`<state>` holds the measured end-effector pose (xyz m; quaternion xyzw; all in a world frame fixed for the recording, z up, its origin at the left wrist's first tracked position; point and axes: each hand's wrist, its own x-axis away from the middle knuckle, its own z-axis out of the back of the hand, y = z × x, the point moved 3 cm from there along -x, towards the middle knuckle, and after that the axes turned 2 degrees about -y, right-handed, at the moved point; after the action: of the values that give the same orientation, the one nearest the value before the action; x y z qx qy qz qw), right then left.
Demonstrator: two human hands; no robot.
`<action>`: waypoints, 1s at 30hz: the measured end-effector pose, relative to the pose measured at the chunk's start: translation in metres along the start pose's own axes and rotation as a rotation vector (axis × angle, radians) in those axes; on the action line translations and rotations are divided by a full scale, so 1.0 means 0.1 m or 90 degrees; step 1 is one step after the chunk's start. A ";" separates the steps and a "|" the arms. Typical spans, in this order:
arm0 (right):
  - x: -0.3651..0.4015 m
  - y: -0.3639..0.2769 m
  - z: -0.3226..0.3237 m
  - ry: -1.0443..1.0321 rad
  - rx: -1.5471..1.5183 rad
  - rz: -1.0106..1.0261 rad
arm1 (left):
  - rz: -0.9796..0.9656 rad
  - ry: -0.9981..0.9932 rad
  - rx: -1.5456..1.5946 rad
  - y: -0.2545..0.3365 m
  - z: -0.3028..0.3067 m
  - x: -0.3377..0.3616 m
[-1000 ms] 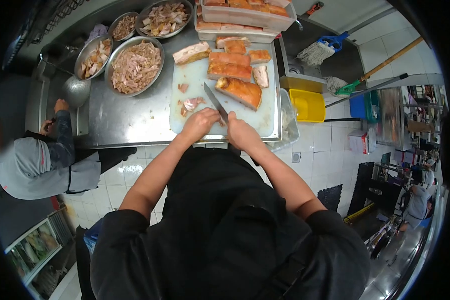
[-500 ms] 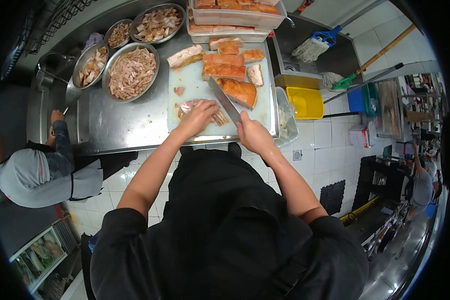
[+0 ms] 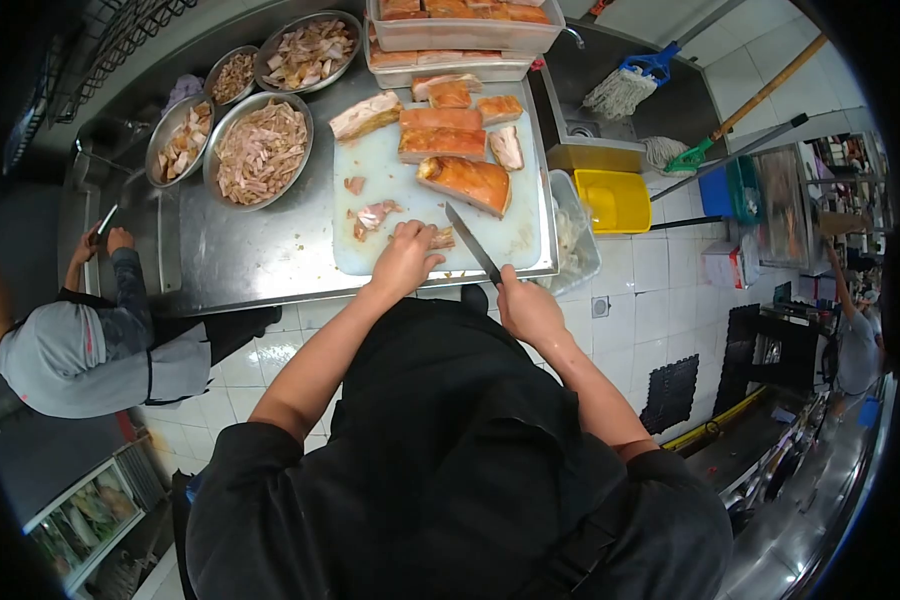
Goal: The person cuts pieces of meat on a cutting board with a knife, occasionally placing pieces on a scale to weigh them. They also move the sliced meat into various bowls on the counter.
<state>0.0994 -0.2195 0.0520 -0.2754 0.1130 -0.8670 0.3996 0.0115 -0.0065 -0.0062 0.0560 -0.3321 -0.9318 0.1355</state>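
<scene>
My right hand (image 3: 530, 308) is wrapped round the handle of a kitchen knife (image 3: 473, 243), whose blade points up and left just above the cutting board (image 3: 355, 262). Close to the board's front edge, my left hand (image 3: 406, 258) has its fingers curled over a small piece of roast pork (image 3: 442, 238), partly hidden under them. The blade is apart from that piece, on its right. Pale meat scraps (image 3: 375, 216) lie left of my fingers. Behind the knife rests a large browned pork slab (image 3: 467, 183), with several more blocks (image 3: 441, 146) beyond it.
Metal bowls of cut meat (image 3: 260, 150) stand on the steel counter (image 3: 232, 262) at left. Stacked clear tubs (image 3: 460, 38) of pork sit at the back. A yellow basin (image 3: 613, 202) and mops (image 3: 620, 92) are at right. A co-worker (image 3: 65, 345) at far left holds a phone-like object.
My left hand has drawn back toward me, uncovering scraps on the board. The knife has moved right and toward me, away from the large slab. The co-worker's hand has lifted a pale object.
</scene>
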 end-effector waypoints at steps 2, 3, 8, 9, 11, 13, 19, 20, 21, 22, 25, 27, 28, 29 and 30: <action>-0.03 -0.10 0.02 0.006 0.008 -0.006 | -0.016 -0.003 0.007 0.03 0.10 -0.01; -0.05 -0.14 0.03 0.013 0.018 -0.012 | -0.031 -0.004 0.015 0.04 0.13 -0.02; -0.15 -0.26 0.09 0.025 0.013 0.019 | -0.118 -0.024 0.019 -0.03 0.19 -0.11; -0.16 -0.28 0.11 0.020 0.018 0.025 | -0.130 -0.038 0.012 -0.04 0.18 -0.11; -0.18 -0.27 0.09 0.022 0.025 0.030 | -0.112 -0.006 -0.018 -0.05 0.22 -0.09; -0.19 -0.24 0.09 0.027 0.032 0.035 | -0.096 0.027 -0.050 -0.12 0.26 -0.06; -0.17 -0.13 0.12 0.015 0.029 0.017 | 0.091 0.034 0.058 -0.47 0.30 0.06; -0.18 -0.11 0.11 0.011 0.034 0.003 | 0.016 0.052 0.019 -0.39 0.25 0.05; -0.18 -0.09 0.11 0.007 0.040 -0.010 | -0.058 0.072 -0.020 -0.29 0.18 0.03; -0.19 -0.06 0.09 0.006 0.040 -0.008 | -0.056 0.073 -0.021 -0.18 0.15 0.00; -0.20 0.01 0.06 0.022 -0.006 -0.006 | -0.110 0.111 -0.145 0.10 0.06 -0.11; -0.17 0.03 0.07 0.024 -0.021 0.003 | -0.038 0.007 -0.040 -0.02 -0.15 -0.21; -0.15 0.06 0.06 0.024 -0.022 0.003 | -0.039 0.008 -0.040 -0.01 -0.12 -0.22; -0.13 0.08 0.05 0.040 -0.025 0.010 | -0.029 -0.016 -0.034 -0.02 -0.09 -0.23; -0.10 0.09 0.04 0.056 -0.031 0.015 | -0.019 -0.041 -0.028 -0.03 -0.07 -0.22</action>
<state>0.1130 -0.2177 0.0471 -0.2454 0.1545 -0.8704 0.3978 0.0331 -0.0023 -0.0131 0.0279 -0.3145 -0.9422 0.1117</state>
